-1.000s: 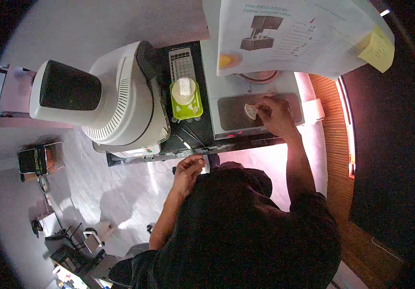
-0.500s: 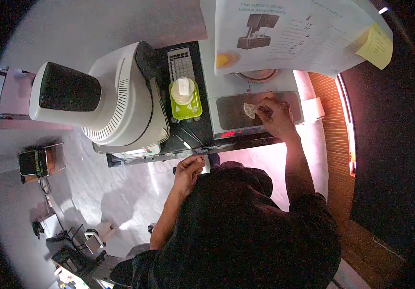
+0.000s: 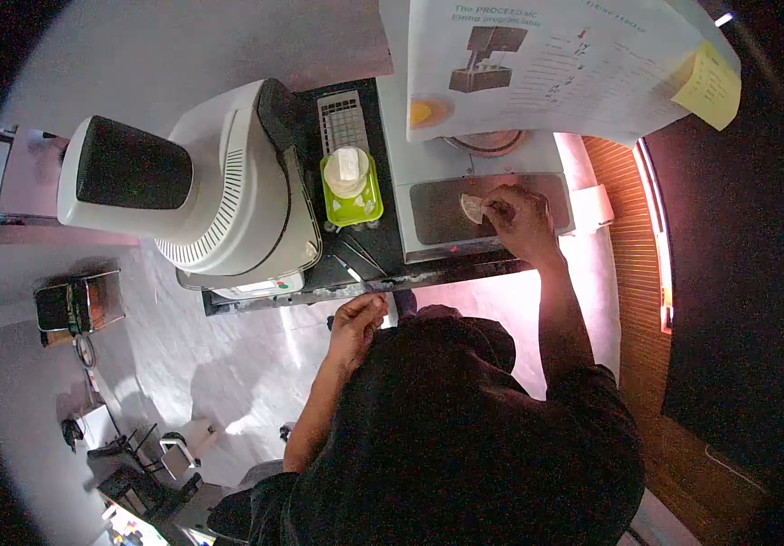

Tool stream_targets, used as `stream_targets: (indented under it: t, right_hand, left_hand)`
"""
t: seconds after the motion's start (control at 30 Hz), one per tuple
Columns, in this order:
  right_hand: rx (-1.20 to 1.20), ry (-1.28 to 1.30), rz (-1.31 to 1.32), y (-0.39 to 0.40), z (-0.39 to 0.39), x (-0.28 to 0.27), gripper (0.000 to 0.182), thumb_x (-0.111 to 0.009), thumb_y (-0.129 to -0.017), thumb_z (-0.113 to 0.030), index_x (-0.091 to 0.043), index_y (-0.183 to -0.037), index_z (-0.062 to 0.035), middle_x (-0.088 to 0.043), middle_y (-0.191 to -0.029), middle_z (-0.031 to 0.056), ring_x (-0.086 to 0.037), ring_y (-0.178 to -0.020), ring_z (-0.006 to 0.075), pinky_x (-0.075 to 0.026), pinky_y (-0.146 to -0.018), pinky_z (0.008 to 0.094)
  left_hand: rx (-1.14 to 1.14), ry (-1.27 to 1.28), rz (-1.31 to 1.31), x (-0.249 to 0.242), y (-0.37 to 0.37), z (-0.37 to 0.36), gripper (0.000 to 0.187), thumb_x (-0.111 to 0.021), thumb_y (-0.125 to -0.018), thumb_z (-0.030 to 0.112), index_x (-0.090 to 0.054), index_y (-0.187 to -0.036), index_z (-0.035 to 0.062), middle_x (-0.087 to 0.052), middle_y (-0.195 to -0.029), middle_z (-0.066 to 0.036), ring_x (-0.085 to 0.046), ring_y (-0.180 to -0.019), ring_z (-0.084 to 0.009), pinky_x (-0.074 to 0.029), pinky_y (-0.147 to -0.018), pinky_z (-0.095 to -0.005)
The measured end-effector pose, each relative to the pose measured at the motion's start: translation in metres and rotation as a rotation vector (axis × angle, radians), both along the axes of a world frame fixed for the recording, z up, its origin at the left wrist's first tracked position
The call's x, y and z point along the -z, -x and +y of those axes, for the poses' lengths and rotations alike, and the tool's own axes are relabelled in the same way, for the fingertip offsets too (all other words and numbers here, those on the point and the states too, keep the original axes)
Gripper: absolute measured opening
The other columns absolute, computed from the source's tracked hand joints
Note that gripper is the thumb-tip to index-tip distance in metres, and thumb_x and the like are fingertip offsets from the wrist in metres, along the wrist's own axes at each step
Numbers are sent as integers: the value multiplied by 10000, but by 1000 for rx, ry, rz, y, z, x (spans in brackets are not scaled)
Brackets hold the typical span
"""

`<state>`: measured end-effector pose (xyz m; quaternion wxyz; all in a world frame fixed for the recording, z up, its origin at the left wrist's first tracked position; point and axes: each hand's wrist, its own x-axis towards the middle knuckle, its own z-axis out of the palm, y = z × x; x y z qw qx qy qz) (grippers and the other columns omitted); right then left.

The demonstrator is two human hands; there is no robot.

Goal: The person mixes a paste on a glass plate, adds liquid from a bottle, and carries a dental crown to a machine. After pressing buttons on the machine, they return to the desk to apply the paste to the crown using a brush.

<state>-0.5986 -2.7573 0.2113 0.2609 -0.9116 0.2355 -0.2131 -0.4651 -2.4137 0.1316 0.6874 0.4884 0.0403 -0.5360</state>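
My right hand (image 3: 526,223) is over the dark top panel of a white machine (image 3: 437,211), pinching a small pale, half-round piece (image 3: 471,208) between thumb and fingers. The piece overlaps the panel in this view. Just off the counter's front edge, my left hand (image 3: 355,329) is raised with its fingertips pressed together; whatever they hold, if anything, is too small to make out. Near it on the counter lie thin tweezers (image 3: 362,255) and a slim tool with a white tip (image 3: 346,267).
A lime-green tray (image 3: 353,218) carries a round white item with a white block (image 3: 348,164) on top. Behind it lies a white grid rack (image 3: 342,118). A large white appliance (image 3: 237,182) stands left. A printed sheet (image 3: 537,73) with a yellow note (image 3: 710,86) hangs over the machine.
The red digits on the white machine's front have gone, leaving a faint red spot. Both hands and the pale piece stay almost where they were.
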Motion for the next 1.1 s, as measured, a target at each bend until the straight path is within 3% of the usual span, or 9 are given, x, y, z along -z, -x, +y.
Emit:
stream_targets:
  t: [0.23, 0.33, 0.47, 0.57, 0.67, 1.1]
  right_hand:
    - [-7, 3, 2, 0, 2, -4, 115, -778, -896, -51, -738, -1000, -23, -756, -963, 166, -763, -873, 322, -603, -773, 412]
    - [24, -122, 4, 0, 5, -3, 115, -780, -896, -49, -737, -999, -22, -753, -961, 167, -767, -869, 319, -610, -776, 402]
    - [-4, -17, 14, 0, 2, -2, 105, -784, -900, -56, -740, -990, -23, -763, -966, 164, -774, -871, 305, -617, -781, 394]
    - [1, 5, 17, 0, 4, -5, 100, -782, -904, -59, -743, -990, -24, -770, -968, 164, -777, -873, 296, -617, -780, 393]
    - [0, 3, 11, 0, 4, -4, 103, -782, -904, -59, -744, -992, -22, -766, -965, 164, -776, -865, 294, -615, -771, 393]
    - [-14, -10, 15, 2, 5, -6, 129, -795, -886, -61, -746, -1002, -31, -753, -956, 144, -745, -809, 289, -594, -731, 390]
  left_hand:
    - [2, -35, 8, 0, 0, 1, 211, -766, -1003, 199, -766, -1147, 45, -769, -1026, -30, -697, -941, -115, -524, -820, -260]
    - [3, -27, 4, -1, -1, 2, 212, -766, -1003, 202, -768, -1149, 48, -773, -1035, -33, -702, -946, -117, -527, -828, -265]
    - [-10, -25, 17, -6, -1, 2, 217, -766, -1005, 210, -768, -1150, 48, -776, -1046, -37, -706, -945, -117, -528, -828, -266]
    - [29, -62, 8, 0, -3, 5, 256, -738, -1017, 190, -718, -1226, 44, -750, -1069, -48, -700, -1003, -152, -552, -901, -311]
    - [-10, -2, 24, -2, -2, 4, 212, -753, -1014, 189, -762, -1150, 27, -774, -1051, -47, -713, -968, -134, -551, -885, -289]
    - [-16, 0, 20, -2, -2, 6, 214, -739, -1020, 165, -752, -1168, 11, -773, -1048, -62, -716, -980, -149, -561, -901, -299]
